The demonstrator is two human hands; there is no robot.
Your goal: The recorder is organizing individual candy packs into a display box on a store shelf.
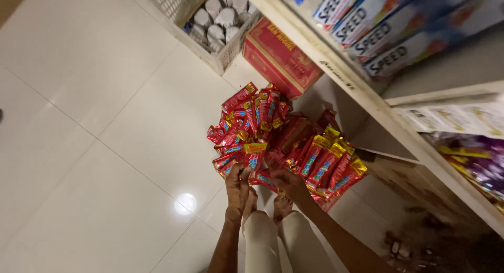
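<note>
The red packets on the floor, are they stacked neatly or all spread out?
Spread out: the red packets lie in a loose, overlapping heap on the floor.

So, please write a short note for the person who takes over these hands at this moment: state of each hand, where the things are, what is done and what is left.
Left hand: on the near edge of the red sachet pile, fingers touching packets; whether it grips one cannot be told.
Right hand: also at the near edge, fingers among the packets; grip unclear.
Things: the pile lies on the white tiled floor beside the shelf unit. A red carton and a white crate stand behind it.
Done: packets lie in one heap.
Left: the whole heap is on the floor, unsorted.
</note>
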